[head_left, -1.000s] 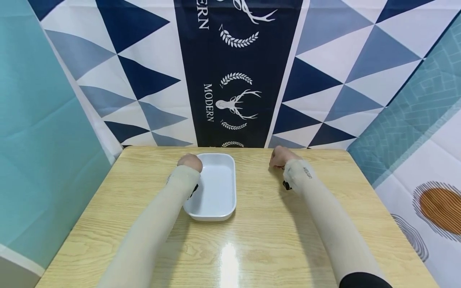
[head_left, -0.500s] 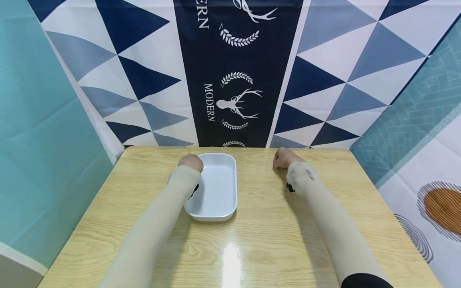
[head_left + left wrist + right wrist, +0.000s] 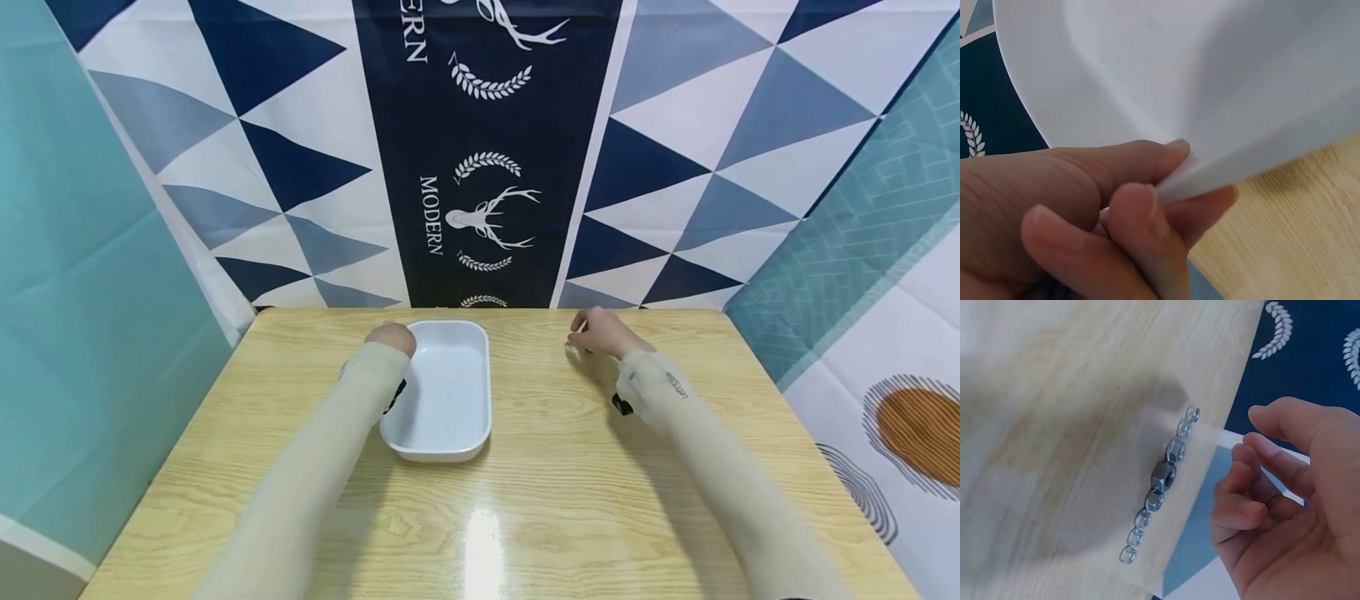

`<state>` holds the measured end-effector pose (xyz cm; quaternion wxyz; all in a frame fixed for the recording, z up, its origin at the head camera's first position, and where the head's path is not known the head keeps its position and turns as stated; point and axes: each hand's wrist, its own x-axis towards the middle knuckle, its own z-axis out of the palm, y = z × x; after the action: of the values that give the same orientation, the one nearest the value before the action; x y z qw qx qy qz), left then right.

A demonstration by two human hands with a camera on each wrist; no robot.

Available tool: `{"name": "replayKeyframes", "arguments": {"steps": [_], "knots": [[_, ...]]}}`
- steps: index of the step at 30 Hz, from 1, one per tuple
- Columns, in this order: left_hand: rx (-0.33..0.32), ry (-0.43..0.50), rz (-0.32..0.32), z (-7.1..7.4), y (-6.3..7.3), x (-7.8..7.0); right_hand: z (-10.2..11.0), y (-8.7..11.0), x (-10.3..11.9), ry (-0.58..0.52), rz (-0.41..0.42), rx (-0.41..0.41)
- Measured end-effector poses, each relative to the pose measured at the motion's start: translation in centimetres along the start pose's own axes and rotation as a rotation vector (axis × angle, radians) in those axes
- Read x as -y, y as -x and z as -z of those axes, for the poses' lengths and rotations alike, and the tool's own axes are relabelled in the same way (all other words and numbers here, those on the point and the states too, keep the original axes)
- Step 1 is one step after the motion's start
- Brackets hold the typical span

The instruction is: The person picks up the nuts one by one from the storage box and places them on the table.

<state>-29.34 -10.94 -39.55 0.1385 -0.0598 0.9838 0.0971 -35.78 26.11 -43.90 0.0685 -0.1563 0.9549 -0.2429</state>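
Observation:
A white rectangular tray (image 3: 450,392) stands left of the middle at the back of the table. At its far left corner my left hand (image 3: 392,336) pinches the rim, thumb (image 3: 1154,157) on the inside and a finger underneath. Near the table's back edge, to the right, my right hand (image 3: 607,332) hovers beside a row of metal hex nuts (image 3: 1155,500). One larger, darker nut (image 3: 1164,476) sits mid-row among several small shiny ones. The right hand's fingers are loosely bent, with a gap between thumb and index finger and nothing held.
The wood-grain table (image 3: 540,500) ends at a patterned cloth backdrop (image 3: 480,167) just behind both hands. A teal cloth (image 3: 97,275) hangs on the left, and another patterned cloth (image 3: 862,350) borders the right side.
My right hand has turned and opened from a more closed pose, moving slightly right, and the nuts now show under its fingertips. The left hand keeps its grip on the tray.

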Motion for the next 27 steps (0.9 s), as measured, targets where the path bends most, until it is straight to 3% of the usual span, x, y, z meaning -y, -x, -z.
{"name": "replayKeyframes", "arguments": {"steps": [11,18,21,24,27], "knots": [[-0.003,0.018,-0.01,0.3,-1.4,1.2,-1.0,3.5,1.8,-0.091,0.062,0.006],[-0.013,0.001,-0.037,-0.1,-2.1,2.2,-2.5,5.8,3.6,-0.172,0.056,0.049],[0.039,0.073,-0.053,-0.4,-2.1,2.4,-3.2,7.0,4.3,-0.207,0.058,0.061],[0.133,0.205,-0.052,-0.5,-1.7,2.6,-3.8,8.1,4.6,-0.224,0.06,0.077],[0.181,0.313,-0.053,-0.6,-1.2,3.0,-4.1,9.0,4.7,-0.231,0.06,0.078]]}}
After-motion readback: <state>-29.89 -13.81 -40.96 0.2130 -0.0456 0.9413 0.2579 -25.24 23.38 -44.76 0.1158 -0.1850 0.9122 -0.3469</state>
